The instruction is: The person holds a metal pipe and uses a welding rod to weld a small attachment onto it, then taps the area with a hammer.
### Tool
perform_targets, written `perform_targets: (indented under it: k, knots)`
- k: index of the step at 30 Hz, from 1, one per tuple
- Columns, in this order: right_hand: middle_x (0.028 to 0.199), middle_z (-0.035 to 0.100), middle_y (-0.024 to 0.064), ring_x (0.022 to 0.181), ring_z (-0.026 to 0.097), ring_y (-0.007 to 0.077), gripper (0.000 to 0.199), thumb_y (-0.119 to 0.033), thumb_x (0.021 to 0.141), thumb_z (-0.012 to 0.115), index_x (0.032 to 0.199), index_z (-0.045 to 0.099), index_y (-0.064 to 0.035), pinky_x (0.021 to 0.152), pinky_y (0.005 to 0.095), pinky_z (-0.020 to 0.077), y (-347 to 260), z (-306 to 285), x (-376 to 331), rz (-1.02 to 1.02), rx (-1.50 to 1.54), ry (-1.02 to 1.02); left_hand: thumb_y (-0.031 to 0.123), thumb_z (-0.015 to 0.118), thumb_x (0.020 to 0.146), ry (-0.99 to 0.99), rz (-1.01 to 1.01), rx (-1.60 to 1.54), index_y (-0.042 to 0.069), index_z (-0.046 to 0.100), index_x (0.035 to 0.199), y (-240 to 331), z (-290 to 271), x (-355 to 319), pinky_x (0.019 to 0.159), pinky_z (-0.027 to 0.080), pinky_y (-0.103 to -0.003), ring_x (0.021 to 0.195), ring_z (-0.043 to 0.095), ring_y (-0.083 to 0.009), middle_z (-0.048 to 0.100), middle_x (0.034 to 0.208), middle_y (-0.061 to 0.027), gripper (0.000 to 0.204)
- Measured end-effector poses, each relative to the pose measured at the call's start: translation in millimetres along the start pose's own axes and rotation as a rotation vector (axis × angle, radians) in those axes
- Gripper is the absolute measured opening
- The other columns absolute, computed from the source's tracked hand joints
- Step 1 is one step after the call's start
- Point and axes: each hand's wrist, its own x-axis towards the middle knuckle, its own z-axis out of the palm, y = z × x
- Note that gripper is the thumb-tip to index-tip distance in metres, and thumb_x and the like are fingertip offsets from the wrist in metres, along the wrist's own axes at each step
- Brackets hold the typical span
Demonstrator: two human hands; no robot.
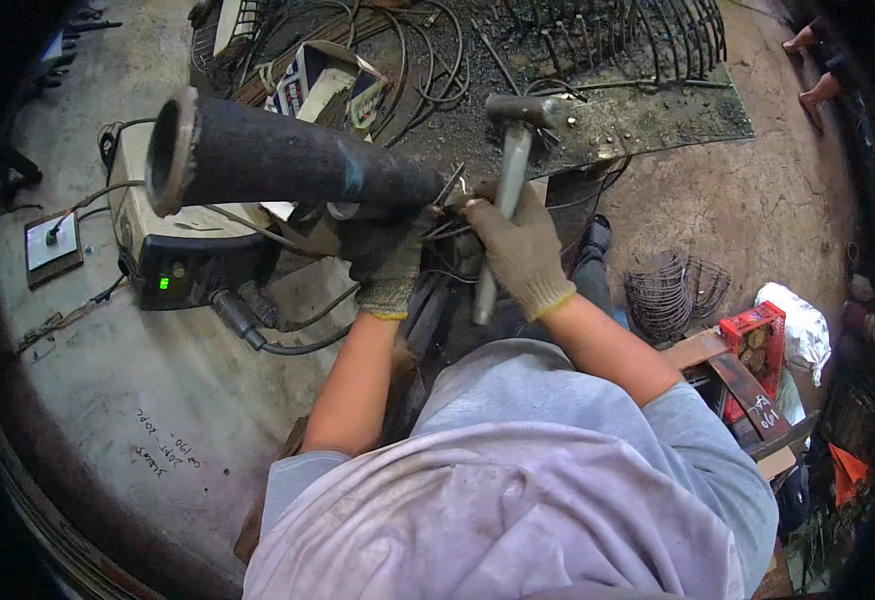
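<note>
My right hand, in a tan knit glove, is closed round the metal handle of a hammer. Its head points up and away from me, and the handle end sticks out below the glove. Close beside it on the left, my left hand wears a darker, soiled glove. Its fingers curl in under the narrow end of a large dark tapered pipe, and what they hold is hidden. A thin metal rod juts up between the two hands; I cannot tell which hand holds it.
A welding machine with a green display and thick cable stands on the left. Beyond lie an open box, loose cables and a rack of curved rods. Wire baskets and a red crate sit at right.
</note>
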Motion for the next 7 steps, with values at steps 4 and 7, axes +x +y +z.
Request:
perform_targets:
  k: [4,7]
  knots:
    - [0.097,0.066,0.0297,0.094,0.063,0.0485,0.05,-0.033,0.08,0.068,0.113,0.058,0.0035,0.086,0.0498,0.0493,13,17,23,-0.138,-0.258,0.108,0.039,0.089,0.073,0.065,-0.118,0.392,0.005,0.06,0.124,5,-4,4,0.096,0.05,-0.043,0.108,0.066,-0.0294,0.069,0.117,-0.012,0.067]
    - [0.1,0.068,0.0271,0.097,0.066,0.0435,0.05,-0.034,0.081,0.069,0.115,0.058,0.0014,0.087,0.0481,0.0493,10,28,30,-0.12,-0.428,0.189,0.045,0.088,0.073,0.114,-0.109,0.36,0.006,0.048,0.134,-9,-7,3,0.103,0.045,-0.043,0.112,0.063,-0.0307,0.065,0.124,-0.0114,0.083]
